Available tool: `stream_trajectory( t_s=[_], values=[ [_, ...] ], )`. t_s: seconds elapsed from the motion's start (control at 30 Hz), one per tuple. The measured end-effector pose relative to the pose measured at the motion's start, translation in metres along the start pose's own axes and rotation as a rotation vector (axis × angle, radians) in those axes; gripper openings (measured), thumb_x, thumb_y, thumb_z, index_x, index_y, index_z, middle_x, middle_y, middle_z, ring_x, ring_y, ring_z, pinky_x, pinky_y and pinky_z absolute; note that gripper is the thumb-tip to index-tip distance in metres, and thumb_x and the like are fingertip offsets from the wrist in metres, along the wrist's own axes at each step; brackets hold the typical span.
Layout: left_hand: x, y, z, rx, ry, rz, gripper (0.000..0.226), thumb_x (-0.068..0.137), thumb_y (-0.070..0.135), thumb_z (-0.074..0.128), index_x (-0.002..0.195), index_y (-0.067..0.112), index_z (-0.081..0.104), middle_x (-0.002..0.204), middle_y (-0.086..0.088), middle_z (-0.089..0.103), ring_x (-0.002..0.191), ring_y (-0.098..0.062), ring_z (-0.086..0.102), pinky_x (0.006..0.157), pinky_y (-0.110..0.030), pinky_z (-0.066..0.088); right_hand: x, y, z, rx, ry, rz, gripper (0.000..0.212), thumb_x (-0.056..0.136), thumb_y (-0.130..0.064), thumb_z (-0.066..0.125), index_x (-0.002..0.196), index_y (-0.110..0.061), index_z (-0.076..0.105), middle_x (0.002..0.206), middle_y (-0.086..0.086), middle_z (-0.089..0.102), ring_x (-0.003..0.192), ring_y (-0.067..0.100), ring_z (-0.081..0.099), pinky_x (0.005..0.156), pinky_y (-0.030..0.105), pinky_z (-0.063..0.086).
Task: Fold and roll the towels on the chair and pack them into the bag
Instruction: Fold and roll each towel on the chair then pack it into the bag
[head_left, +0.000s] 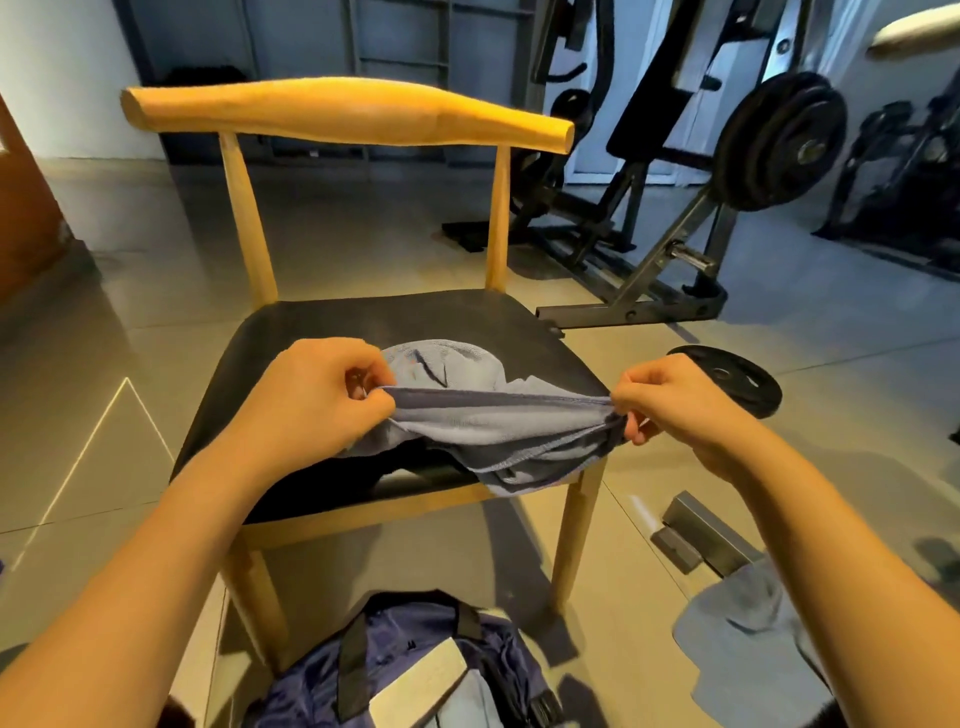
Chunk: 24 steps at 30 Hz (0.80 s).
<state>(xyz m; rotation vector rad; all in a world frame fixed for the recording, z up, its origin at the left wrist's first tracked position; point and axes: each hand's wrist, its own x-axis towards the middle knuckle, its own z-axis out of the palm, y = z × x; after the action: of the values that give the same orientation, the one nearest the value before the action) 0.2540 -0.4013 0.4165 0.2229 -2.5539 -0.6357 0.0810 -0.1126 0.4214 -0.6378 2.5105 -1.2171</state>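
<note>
Tiled floor (363, 244): carries all items in view.

Weight machine (649, 218): black frame, far right, behind the chair. Stacked plates are mounted on its upper right side.

Chair (363, 317): wooden frame with curved backrest and black seat, centre of scene, facing the person.

Bag (415, 660): blue with black straps, on the floor at the near edge, just in front of the chair's near legs. Its contents cannot be determined.

Towel (488, 421): blue-grey, above the near right part of the chair seat. One edge is pulled taut between the two hands. The far portion lies bunched on the seat; the near portion hangs over the near right corner of the seat.

Second towel (743, 623): same colour, crumpled on the floor at near right, partly hidden by the right forearm.

Left hand (311, 400): fingers curled, pinching the left end of the taut edge.

Right hand (680, 405): fingers curled, pinching the right end of the same edge. The hands are well apart.

Loose weight plate (737, 379): black, flat on the floor just right of the chair.

Metal block (701, 535): grey, on the floor beside the second towel
</note>
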Motion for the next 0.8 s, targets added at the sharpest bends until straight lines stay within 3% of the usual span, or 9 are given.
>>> stream_trajectory(
  t_s=[0.2,0.4,0.57,0.7,0.8],
  values=[
    [0.003,-0.014,-0.011,0.005,0.11,-0.193,0.012,0.075,0.019,0.066,0.067,0.027,0.068,0.06,0.012,0.064,0.06,-0.013,0.061,0.063,-0.036,0.055,0.006,0.001,0.001,-0.036,-0.009,0.031,0.026,0.093,-0.009,0.06,0.068,-0.005,0.066,0.084,0.03,0.064,0.071,0.025,0.06,0.058,0.025,0.055],
    [0.011,-0.022,-0.019,-0.159,0.16,-0.266,0.015,0.085,0.01,0.072,0.079,0.022,0.078,0.072,0.004,0.073,0.077,-0.019,0.069,0.079,-0.04,0.058,0.013,0.012,0.002,-0.058,0.087,0.082,0.023,0.091,-0.008,0.06,0.078,0.009,0.066,0.073,0.022,0.059,0.065,0.025,0.058,0.056,0.028,0.056],
    [0.013,-0.005,-0.007,-0.494,0.069,-0.171,0.012,0.092,0.01,0.071,0.093,0.018,0.08,0.087,0.006,0.078,0.083,-0.004,0.071,0.075,-0.02,0.058,0.011,0.015,0.005,0.148,0.107,0.122,0.014,0.092,-0.004,0.06,0.081,0.002,0.067,0.078,0.021,0.066,0.069,0.027,0.069,0.061,0.03,0.061],
    [0.041,0.012,0.027,-0.423,-0.058,0.002,0.016,0.095,0.012,0.068,0.092,0.023,0.078,0.087,0.009,0.076,0.082,-0.005,0.069,0.077,-0.022,0.054,0.013,0.019,0.009,0.364,0.091,0.159,0.013,0.094,-0.002,0.061,0.1,0.007,0.068,0.087,0.021,0.069,0.073,0.026,0.068,0.071,0.031,0.062],
    [0.067,0.033,0.061,-0.363,-0.149,0.131,0.011,0.093,0.015,0.069,0.091,0.022,0.078,0.092,0.01,0.072,0.087,-0.006,0.067,0.081,-0.022,0.053,0.016,0.02,0.018,0.412,0.051,0.168,0.015,0.096,0.0,0.056,0.098,0.006,0.07,0.084,0.017,0.067,0.067,0.019,0.062,0.067,0.028,0.058]
  ],
)
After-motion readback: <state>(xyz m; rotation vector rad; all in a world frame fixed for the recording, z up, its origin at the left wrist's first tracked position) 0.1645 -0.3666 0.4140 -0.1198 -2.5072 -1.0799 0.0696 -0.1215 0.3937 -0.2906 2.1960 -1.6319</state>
